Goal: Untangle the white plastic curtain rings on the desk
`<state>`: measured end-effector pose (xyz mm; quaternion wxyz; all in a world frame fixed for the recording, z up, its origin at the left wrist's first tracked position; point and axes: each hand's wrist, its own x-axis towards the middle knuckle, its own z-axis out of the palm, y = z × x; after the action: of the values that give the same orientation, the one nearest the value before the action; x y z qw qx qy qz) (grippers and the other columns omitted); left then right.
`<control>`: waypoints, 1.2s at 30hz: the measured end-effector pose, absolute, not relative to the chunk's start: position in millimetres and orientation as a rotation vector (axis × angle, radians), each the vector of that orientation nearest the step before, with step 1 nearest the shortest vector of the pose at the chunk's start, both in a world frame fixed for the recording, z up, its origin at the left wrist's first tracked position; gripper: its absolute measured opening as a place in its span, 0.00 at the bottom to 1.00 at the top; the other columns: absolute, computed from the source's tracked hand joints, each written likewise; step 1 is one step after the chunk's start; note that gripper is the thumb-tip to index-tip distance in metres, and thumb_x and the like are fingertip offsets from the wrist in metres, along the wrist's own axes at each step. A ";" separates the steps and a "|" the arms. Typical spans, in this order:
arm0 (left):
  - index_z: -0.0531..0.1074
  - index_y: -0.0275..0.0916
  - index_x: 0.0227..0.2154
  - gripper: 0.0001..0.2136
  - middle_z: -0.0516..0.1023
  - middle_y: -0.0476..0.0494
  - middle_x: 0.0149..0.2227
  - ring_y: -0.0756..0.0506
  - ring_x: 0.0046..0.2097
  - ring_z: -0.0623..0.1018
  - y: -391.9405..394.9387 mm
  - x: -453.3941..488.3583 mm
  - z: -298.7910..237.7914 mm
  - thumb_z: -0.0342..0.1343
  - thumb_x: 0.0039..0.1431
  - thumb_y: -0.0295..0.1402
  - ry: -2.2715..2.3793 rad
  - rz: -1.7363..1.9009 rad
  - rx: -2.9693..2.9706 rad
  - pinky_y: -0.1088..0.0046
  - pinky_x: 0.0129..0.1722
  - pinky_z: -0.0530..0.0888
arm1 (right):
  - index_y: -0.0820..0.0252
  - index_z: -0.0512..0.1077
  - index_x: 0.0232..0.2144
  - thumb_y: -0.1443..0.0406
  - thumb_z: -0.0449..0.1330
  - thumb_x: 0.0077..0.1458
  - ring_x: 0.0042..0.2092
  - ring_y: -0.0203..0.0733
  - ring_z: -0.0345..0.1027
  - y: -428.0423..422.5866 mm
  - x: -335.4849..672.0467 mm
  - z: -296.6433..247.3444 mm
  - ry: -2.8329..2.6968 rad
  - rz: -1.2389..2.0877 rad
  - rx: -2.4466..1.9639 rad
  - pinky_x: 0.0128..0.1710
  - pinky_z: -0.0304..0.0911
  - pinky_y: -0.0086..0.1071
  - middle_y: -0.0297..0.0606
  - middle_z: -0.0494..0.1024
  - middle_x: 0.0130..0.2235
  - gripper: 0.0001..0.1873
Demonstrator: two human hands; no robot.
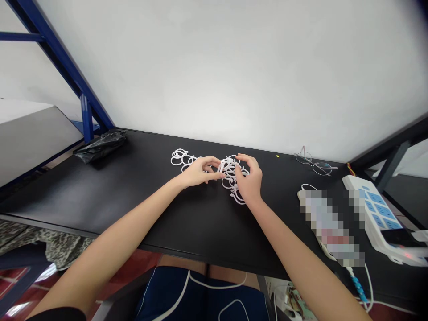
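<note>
Containers: a black plastic bag [102, 145] lies crumpled well to the left of both grips, at the far left of the black bench [187, 227]; its contents are hidden from view. The white rings [229, 180], open loops with small knobbed ends, form a tangle between the two grips and extend beyond the left one. The long axis of the tangle runs from left to right, its left end pointing toward the bag and its right end bending toward the person's body. The left grip [195, 173], palm turned inward, pinches some rings between thumb and fingers. The right grip [251, 180] curls about the opposite side, thumb and forefinger apart at the edge of the tangle; whether it presses on any ring cannot be told. Both bare forearms slope inward from the lower corners. To the right of the right grip, and farther back, rest wire-framed glasses [323, 168]; nearer the body are a blurred long object [329, 227] with a cable [370, 283] and, beyond it, a white power strip [371, 232].
</note>
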<state>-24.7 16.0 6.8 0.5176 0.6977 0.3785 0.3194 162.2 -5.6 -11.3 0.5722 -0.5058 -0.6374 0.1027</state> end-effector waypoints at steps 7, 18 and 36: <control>0.72 0.36 0.44 0.21 0.77 0.39 0.47 0.51 0.32 0.77 16.1 -25.7 8.7 0.66 0.50 0.43 0.905 0.792 1.665 0.79 0.22 0.70 | 0.57 0.75 0.35 0.73 0.53 0.49 0.46 0.49 0.71 -0.6 164.4 -20.3 -1.595 0.308 -1.353 0.49 0.65 0.45 0.39 0.81 0.40 0.14; 0.71 0.37 0.42 0.21 0.77 0.40 0.45 0.51 0.32 0.77 17.0 -26.7 7.9 0.66 0.49 0.44 0.940 0.832 1.646 0.79 0.22 0.70 | 0.56 0.75 0.34 0.78 0.49 0.46 0.43 0.51 0.69 -1.0 166.9 -21.8 -1.745 0.196 -1.409 0.46 0.63 0.46 0.39 0.80 0.39 0.20; 0.72 0.40 0.43 0.16 0.76 0.43 0.36 0.42 0.41 0.75 19.3 -43.6 22.2 0.51 0.62 0.46 1.729 0.920 2.275 0.70 0.36 0.71 | 0.57 0.73 0.35 0.77 0.47 0.48 0.46 0.44 0.73 -5.2 162.3 -14.1 -1.582 0.153 -1.152 0.47 0.68 0.38 0.41 0.78 0.40 0.20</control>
<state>-43.6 19.3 22.2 0.0696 0.7561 0.5746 0.3056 162.3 -5.2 -14.1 0.5558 -0.4880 -0.6699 0.0649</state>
